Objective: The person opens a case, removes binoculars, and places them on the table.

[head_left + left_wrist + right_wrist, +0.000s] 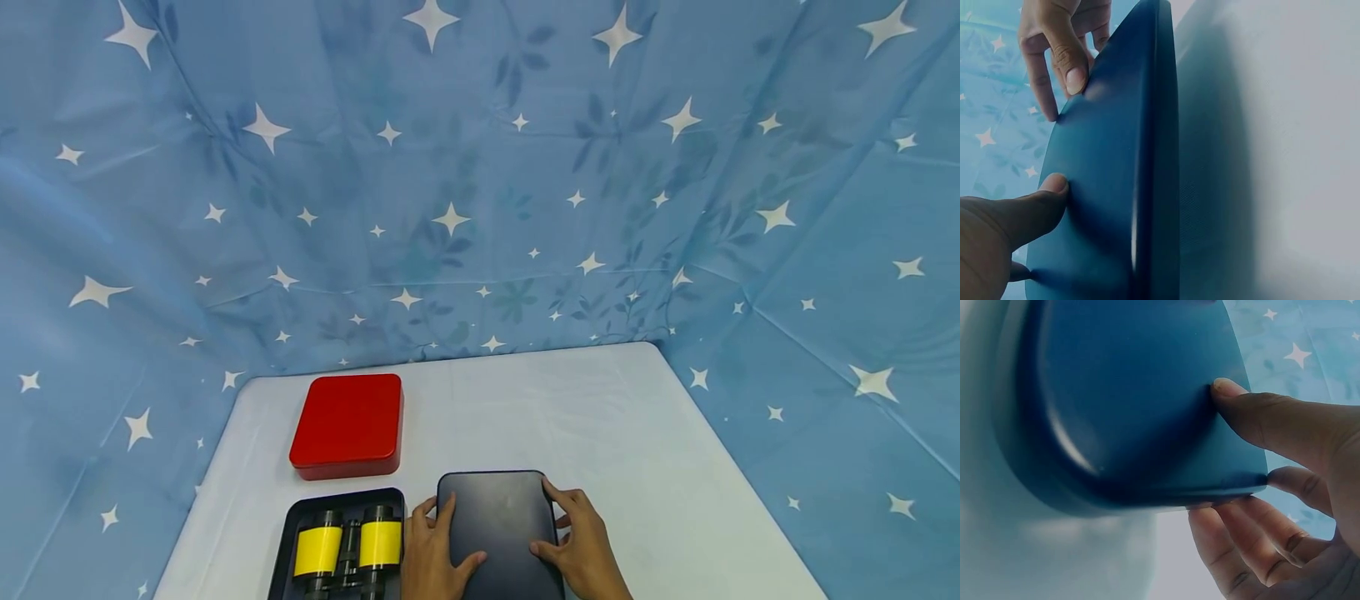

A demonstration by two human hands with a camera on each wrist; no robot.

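A dark, rounded rectangular tin lid (498, 517) is held between both hands at the front of the table. My left hand (431, 554) grips its left edge, thumb on the top face and fingers along the side. On the opposite edge my right hand (585, 542) holds it, thumb on top; in the right wrist view its fingers (1254, 537) reach below the rim. A shadow falls on the white cloth beside the lid in the left wrist view. Left of it, binoculars (380, 543) with yellow barrels lie in an open black tin (348, 500).
Behind the black tin sits a closed red tin (348, 425). White cloth covers the table (600, 417), whose far edge meets a blue curtain (480, 250) with stars. The same curtain hangs along both sides.
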